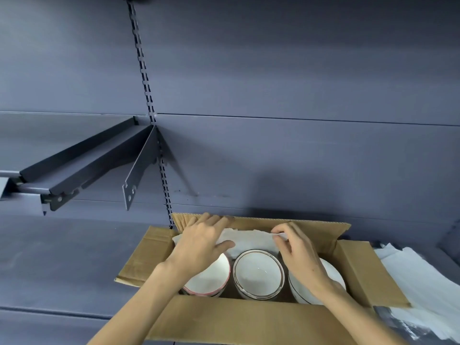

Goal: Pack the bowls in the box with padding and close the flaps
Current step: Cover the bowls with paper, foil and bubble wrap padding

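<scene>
An open cardboard box (224, 319) sits on a grey shelf with all flaps spread out. Inside stand three white bowls in a row: a red-rimmed bowl (211, 277) at left, a brown-rimmed bowl (258, 272) in the middle, and a dark-rimmed bowl (331, 272) at right, partly hidden by my forearm. White padding paper (254, 239) lies along the far side of the box behind the bowls. My left hand (201, 242) rests flat on the paper's left part, fingers spread. My right hand (296, 247) pinches the paper's right edge.
A stack of white padding sheets (418, 282) lies on the shelf right of the box. A dark metal shelf bracket (139, 170) and a shelf (74, 165) jut from the grey back wall at upper left. A slotted upright (149, 95) runs down the wall.
</scene>
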Tool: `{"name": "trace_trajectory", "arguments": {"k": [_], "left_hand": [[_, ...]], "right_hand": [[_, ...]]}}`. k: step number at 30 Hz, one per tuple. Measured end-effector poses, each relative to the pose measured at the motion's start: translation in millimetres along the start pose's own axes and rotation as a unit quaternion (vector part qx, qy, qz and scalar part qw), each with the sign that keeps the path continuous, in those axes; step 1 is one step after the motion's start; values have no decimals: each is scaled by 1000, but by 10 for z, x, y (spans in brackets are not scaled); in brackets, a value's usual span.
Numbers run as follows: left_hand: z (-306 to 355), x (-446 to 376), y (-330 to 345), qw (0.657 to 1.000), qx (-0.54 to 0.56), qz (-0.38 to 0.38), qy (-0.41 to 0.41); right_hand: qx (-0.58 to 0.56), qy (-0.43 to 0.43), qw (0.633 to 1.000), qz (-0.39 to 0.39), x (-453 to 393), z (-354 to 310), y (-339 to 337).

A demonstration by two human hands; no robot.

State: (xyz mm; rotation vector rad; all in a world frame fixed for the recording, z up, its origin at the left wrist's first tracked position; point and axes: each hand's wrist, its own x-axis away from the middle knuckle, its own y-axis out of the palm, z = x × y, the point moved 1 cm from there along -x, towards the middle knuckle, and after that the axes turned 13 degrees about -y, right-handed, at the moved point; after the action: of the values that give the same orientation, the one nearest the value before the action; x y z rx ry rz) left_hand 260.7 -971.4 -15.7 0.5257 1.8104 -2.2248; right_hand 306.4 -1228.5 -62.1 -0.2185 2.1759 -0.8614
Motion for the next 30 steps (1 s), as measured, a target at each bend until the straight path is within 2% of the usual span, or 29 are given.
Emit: {"name": "trace_trajectory", "arguments": {"k": [4,10,14,18,21,24,27,30], "left_hand": [[81,-97,140,1000,-24,-13,8],[201,-191,154,989,-132,-14,-60],[311,-196,191,979,-183,-44,-73],[385,-127,93,987,-147,27,-59],[420,-107,60,990,-98,87,-49],[601,-162,11,986,-53,147,-49],[931,-270,6,985,18,171,-22],[1463,-403,98,988,95,119,38]], "right_hand": [[65,50,996,-42,-21,39,56],[207,89,971,-83,-119,-24,74],[259,120,951,-115,-195,-69,60],[296,115,941,-115,-142,-103,-179],[296,88,950,-54,13,-37,-548],[291,90,951,59,211,131,-983],[282,166,931,162,463,383,-1406],[267,256,909,191,835,681,-1757]]}}
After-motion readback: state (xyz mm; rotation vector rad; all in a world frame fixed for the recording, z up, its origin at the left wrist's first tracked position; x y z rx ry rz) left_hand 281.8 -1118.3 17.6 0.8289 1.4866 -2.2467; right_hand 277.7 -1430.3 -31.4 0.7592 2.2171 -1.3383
